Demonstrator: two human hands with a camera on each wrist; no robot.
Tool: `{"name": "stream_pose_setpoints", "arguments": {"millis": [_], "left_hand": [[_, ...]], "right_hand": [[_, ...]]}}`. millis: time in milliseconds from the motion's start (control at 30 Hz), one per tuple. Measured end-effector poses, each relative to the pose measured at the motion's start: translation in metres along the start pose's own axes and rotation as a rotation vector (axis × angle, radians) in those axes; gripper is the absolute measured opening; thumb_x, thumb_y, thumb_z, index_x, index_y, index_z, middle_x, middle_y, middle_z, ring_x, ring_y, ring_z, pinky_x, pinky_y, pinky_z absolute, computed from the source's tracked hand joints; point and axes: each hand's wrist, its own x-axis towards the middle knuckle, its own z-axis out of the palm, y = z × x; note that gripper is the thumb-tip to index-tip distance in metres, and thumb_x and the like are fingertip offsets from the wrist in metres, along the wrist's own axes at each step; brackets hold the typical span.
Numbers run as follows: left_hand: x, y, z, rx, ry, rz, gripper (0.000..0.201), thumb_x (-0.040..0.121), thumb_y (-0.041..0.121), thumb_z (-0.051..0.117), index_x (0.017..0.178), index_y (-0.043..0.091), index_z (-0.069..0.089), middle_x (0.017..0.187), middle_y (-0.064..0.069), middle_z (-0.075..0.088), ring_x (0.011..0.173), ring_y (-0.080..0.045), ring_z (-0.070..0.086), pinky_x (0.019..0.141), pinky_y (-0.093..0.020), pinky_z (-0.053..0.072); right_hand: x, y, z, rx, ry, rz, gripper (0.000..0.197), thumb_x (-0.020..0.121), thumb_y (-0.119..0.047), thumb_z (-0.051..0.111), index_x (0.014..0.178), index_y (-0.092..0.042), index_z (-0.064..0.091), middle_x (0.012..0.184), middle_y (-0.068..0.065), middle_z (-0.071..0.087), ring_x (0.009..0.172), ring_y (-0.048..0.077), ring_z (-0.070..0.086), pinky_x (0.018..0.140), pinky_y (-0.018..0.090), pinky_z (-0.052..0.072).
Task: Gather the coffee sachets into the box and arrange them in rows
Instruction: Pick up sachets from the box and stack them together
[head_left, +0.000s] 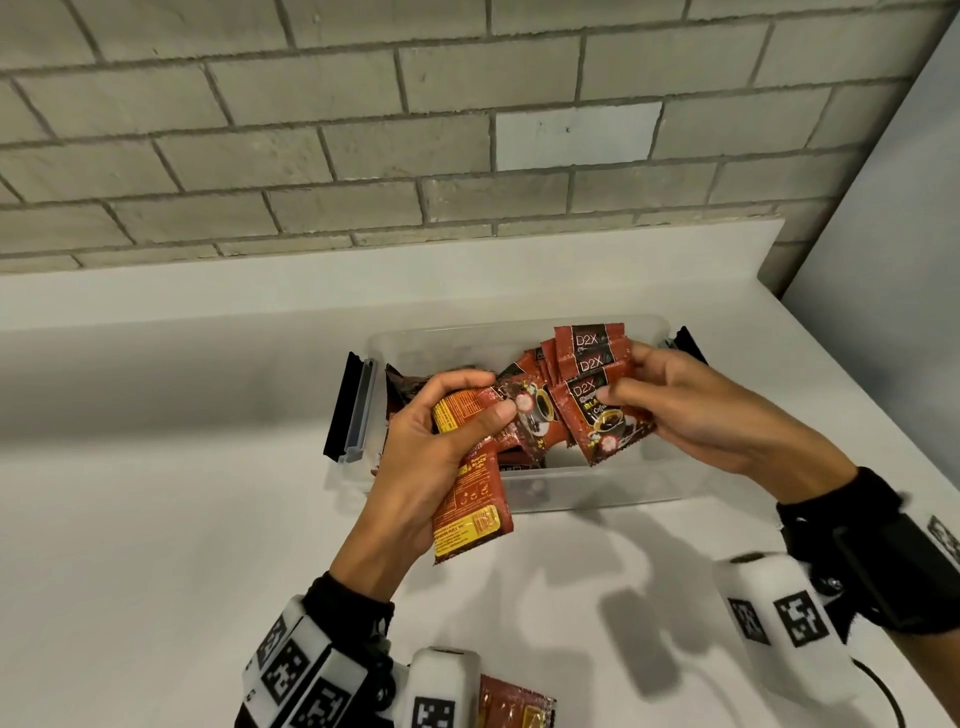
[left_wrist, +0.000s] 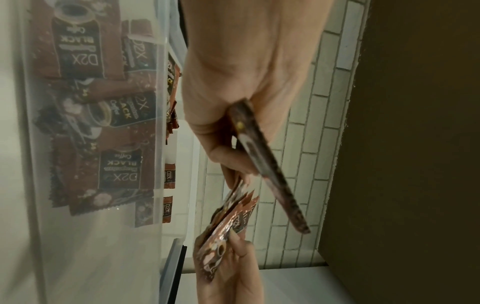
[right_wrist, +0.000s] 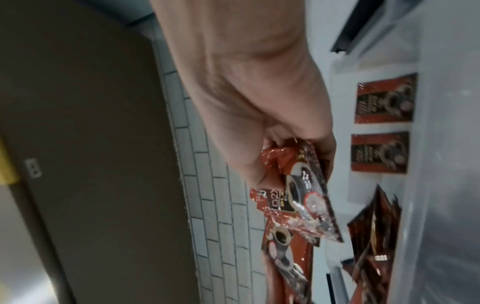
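Note:
Red-and-black coffee sachets fill part of a clear plastic box (head_left: 613, 480) on the white counter. Over the box my left hand (head_left: 491, 397) grips a stack of sachets (head_left: 470, 499), orange backs up. My right hand (head_left: 621, 376) pinches a fan of sachets (head_left: 597, 415), printed fronts up, right beside the left hand's stack. In the left wrist view the left hand (left_wrist: 233, 164) holds a sachet (left_wrist: 270, 170) edge-on, with loose sachets (left_wrist: 114, 164) seen through the box wall. The right wrist view shows the right hand (right_wrist: 270, 164) pinching crumpled sachets (right_wrist: 306, 197).
The box has black latch handles at its left end (head_left: 348, 410) and right end (head_left: 688, 345). One loose sachet (head_left: 514, 701) lies on the counter near the front edge. A grey brick wall (head_left: 363, 130) runs behind, and a white panel (head_left: 893, 234) stands at the right.

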Motion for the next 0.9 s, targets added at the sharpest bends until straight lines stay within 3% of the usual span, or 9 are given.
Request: {"name": "stream_pose_setpoints", "arguments": {"millis": [133,233,333,433,500,567,667,833,900], "left_hand": [[0.002,0.003,-0.005,0.027,-0.055,-0.038,0.033,0.064,0.016,0.076,0.095,0.024,0.07,0.089,-0.002,0.073,0.064,-0.016,0.068,0.048,-0.022,0.051],[0.003,0.003,-0.003,0.101,-0.093,-0.052,0.036,0.059,0.022,0.079,0.094,0.027,0.071,0.088,-0.003,0.072,0.066,-0.017,0.067,0.053,-0.024,0.053],[0.003,0.001,0.0,0.125,-0.111,-0.055,0.036,0.056,0.023,0.082,0.09,0.029,0.07,0.096,-0.011,0.072,0.074,-0.024,0.066,0.062,-0.03,0.056],[0.003,0.001,0.001,0.122,-0.084,-0.024,0.034,0.062,0.01,0.082,0.088,0.027,0.068,0.089,-0.009,0.071,0.063,-0.018,0.065,0.05,-0.024,0.053],[0.002,0.0,0.003,0.095,-0.051,0.011,0.035,0.065,0.004,0.08,0.088,0.027,0.066,0.087,-0.005,0.071,0.062,-0.019,0.065,0.048,-0.024,0.052],[0.003,0.0,0.004,0.059,-0.008,0.044,0.035,0.066,0.002,0.079,0.085,0.028,0.065,0.085,-0.003,0.072,0.066,-0.021,0.065,0.05,-0.026,0.053],[0.004,-0.001,0.006,0.034,0.009,0.07,0.035,0.066,0.002,0.079,0.082,0.029,0.064,0.084,-0.002,0.071,0.065,-0.019,0.065,0.051,-0.027,0.053],[0.003,-0.003,0.011,0.087,-0.074,0.044,0.037,0.059,0.01,0.082,0.087,0.027,0.065,0.094,-0.009,0.072,0.076,-0.029,0.068,0.063,-0.038,0.057],[0.004,-0.002,0.009,0.124,-0.14,0.057,0.04,0.06,0.009,0.081,0.092,0.027,0.065,0.088,-0.005,0.071,0.069,-0.021,0.067,0.06,-0.034,0.057]], "right_hand": [[-0.003,-0.015,-0.012,-0.285,-0.113,-0.12,0.038,0.092,0.001,0.052,0.121,-0.024,0.054,0.112,0.0,0.068,0.101,0.007,0.065,0.082,0.02,0.053],[-0.003,-0.027,-0.011,-0.404,-0.237,-0.185,0.041,0.093,-0.003,0.054,0.129,-0.021,0.048,0.115,0.003,0.065,0.108,0.015,0.063,0.089,0.027,0.052],[0.0,-0.031,-0.008,-0.479,-0.266,-0.222,0.041,0.092,-0.003,0.055,0.129,-0.019,0.048,0.114,0.002,0.065,0.108,0.016,0.062,0.09,0.03,0.053],[0.004,-0.024,-0.008,-0.376,-0.187,-0.2,0.035,0.092,-0.001,0.054,0.123,-0.018,0.052,0.112,0.005,0.067,0.107,0.018,0.063,0.09,0.032,0.053],[0.007,-0.017,-0.009,-0.155,-0.068,-0.122,0.03,0.092,0.001,0.052,0.115,-0.017,0.058,0.108,0.003,0.07,0.104,0.017,0.064,0.09,0.029,0.053],[0.008,-0.011,-0.009,0.104,0.004,0.01,0.027,0.091,0.002,0.051,0.113,-0.009,0.061,0.113,0.011,0.069,0.104,0.021,0.065,0.091,0.03,0.053],[0.001,-0.004,-0.004,0.31,-0.004,0.127,0.027,0.088,0.002,0.051,0.115,0.002,0.059,0.112,0.016,0.068,0.091,0.017,0.067,0.077,0.025,0.058],[-0.007,-0.001,0.007,0.277,-0.047,0.101,0.026,0.089,0.0,0.05,0.113,-0.004,0.06,0.106,0.011,0.07,0.088,0.015,0.067,0.074,0.024,0.057],[-0.009,-0.004,0.007,0.21,-0.06,0.077,0.027,0.092,0.0,0.047,0.114,-0.008,0.06,0.107,0.01,0.07,0.09,0.015,0.066,0.073,0.022,0.056]]}}
